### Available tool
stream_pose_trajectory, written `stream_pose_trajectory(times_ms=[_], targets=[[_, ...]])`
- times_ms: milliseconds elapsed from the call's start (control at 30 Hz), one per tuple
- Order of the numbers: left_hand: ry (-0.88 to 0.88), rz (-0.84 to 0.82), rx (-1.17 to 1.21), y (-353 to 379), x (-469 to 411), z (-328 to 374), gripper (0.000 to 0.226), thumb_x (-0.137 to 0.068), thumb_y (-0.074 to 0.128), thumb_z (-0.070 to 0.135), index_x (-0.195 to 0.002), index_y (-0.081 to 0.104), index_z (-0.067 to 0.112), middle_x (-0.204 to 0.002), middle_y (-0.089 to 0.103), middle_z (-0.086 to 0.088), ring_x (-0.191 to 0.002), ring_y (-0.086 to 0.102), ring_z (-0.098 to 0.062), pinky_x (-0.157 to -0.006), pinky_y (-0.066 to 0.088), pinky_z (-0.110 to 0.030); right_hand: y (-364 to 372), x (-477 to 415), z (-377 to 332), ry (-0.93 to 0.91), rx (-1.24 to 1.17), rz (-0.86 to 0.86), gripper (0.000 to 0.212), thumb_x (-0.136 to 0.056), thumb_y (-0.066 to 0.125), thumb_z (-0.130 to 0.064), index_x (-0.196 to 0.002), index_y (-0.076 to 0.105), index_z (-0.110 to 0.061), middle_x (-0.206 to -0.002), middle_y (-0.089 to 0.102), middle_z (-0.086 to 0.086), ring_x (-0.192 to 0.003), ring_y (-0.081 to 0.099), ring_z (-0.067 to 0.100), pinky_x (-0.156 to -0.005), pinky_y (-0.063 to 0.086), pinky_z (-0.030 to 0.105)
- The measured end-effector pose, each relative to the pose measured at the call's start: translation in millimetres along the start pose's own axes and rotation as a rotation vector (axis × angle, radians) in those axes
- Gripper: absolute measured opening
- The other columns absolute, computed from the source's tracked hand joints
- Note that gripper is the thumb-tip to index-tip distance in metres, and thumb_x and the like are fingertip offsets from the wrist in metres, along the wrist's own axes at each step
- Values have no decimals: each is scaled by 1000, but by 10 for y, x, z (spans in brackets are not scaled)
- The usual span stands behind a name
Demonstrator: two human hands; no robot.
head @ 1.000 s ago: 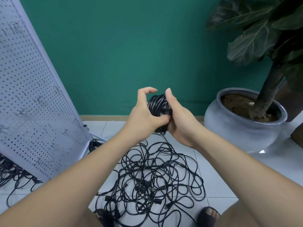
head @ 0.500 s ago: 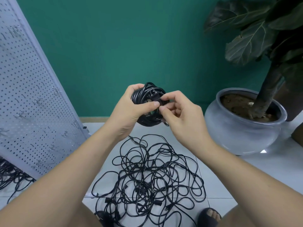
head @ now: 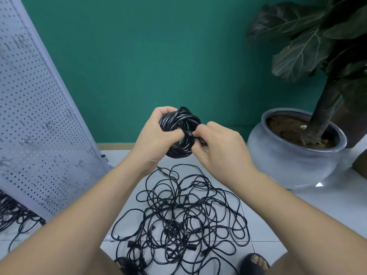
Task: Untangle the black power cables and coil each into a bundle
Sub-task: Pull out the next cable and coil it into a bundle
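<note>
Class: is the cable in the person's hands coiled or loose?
Coiled: the cable forms a tight ring of loops, held by the left hand and right hand.

Left hand (head: 155,139) and right hand (head: 220,147) cover part of the coiled bundle (head: 179,124); what the right fingers pinch is unclear. Plant (head: 309,36), pegboard (head: 29,116) and sandalled foot (head: 256,264) are cut by the edges.

Left hand (head: 156,135) and right hand (head: 220,148) held up together, fingers curled.
</note>
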State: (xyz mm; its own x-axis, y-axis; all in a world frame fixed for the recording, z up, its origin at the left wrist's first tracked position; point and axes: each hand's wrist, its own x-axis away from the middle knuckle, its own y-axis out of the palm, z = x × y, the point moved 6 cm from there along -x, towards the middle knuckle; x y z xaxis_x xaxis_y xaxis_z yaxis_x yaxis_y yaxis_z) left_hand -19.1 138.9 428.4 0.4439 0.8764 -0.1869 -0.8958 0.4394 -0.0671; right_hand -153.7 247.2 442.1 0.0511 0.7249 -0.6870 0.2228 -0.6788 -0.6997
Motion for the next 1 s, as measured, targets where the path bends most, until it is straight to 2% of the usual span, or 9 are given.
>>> stream_pose_trajectory(times_ms=[167, 267, 367, 500, 633, 700, 800, 900, 1000], targets=[[41, -13, -23, 93, 36, -5, 49, -82, 74, 5, -123, 61, 29, -110, 77, -3, -95, 70, -15, -92, 58, -43, 99, -1, -105, -51, 64, 59, 21, -85, 75, 4, -83, 58, -8, -83, 49, 7, -67, 34, 24, -55, 27, 34], [-8, -28, 121, 105, 17, -16, 53, -80, 73, 1, -127, 61, 22, -110, 75, -11, -94, 66, -20, -93, 56, -46, 22, -38, -159, -168, 40, 175, 17, -91, 66, 10, -89, 66, -6, -86, 57, 8, -75, 46, 29, -65, 36, 41], [-52, -35, 278, 67, -7, 23, 59, -74, 67, -2, -131, 61, 12, -99, 71, -7, -88, 62, -20, -84, 51, -36, -125, -56, -131, -229, -56, 260, 6, -100, 72, -5, -104, 74, -8, -102, 67, 4, -93, 56, 32, -79, 40, 46], [-96, -145, 447, 87, 27, 51, 59, -76, 61, -7, -135, 59, 0, -85, 66, -6, -85, 64, -18, -81, 56, -30, -137, -71, 56, 77, -392, 176, 66, -89, 89, -37, -139, 52, -13, -138, 52, 3, -130, 53, 22, -108, 44, 41], [-83, -231, 442, 127, 62, 87, 61, -77, 58, -9, -137, 56, -1, -80, 67, 0, -79, 65, -16, -83, 55, -30, 234, 21, 317, 509, -877, -253, 113, -70, 87, -78, -161, 32, -38, -155, 53, -18, -144, 51, 2, -123, 40, 42], [-76, -248, 411, 140, 85, 100, 63, -76, 58, -8, -138, 55, -1, -80, 68, 1, -79, 67, -14, -79, 55, -27, 319, 66, 364, 487, -929, -428, 111, -68, 91, -73, -159, 39, -38, -150, 61, -17, -141, 56, 4, -122, 42, 47], [-74, -275, 369, 170, 116, 105, 61, -77, 60, -9, -136, 56, 3, -85, 67, 0, -76, 63, -12, -77, 53, -26, 306, 73, 352, 407, -975, -527, 86, -76, 97, -42, -150, 53, -31, -141, 70, -12, -132, 65, 9, -116, 50, 45], [-73, -255, 266, 165, 112, 108, 59, -76, 62, -6, -133, 58, 8, -87, 64, -2, -77, 56, -15, -72, 47, -26, 284, 35, 428, 436, -926, -495, 70, -77, 99, -29, -137, 63, -30, -113, 77, -17, -96, 72, 0, -83, 56, 20], [-21, -227, 26, 166, 110, 117, 56, -75, 66, 1, -128, 58, 20, -85, 67, 2, -75, 56, -17, -71, 46, -30, 364, 30, 502, 478, -878, -520, 64, -73, 101, -36, -128, 68, -30, -102, 77, -12, -82, 70, 6, -71, 53, 25]])
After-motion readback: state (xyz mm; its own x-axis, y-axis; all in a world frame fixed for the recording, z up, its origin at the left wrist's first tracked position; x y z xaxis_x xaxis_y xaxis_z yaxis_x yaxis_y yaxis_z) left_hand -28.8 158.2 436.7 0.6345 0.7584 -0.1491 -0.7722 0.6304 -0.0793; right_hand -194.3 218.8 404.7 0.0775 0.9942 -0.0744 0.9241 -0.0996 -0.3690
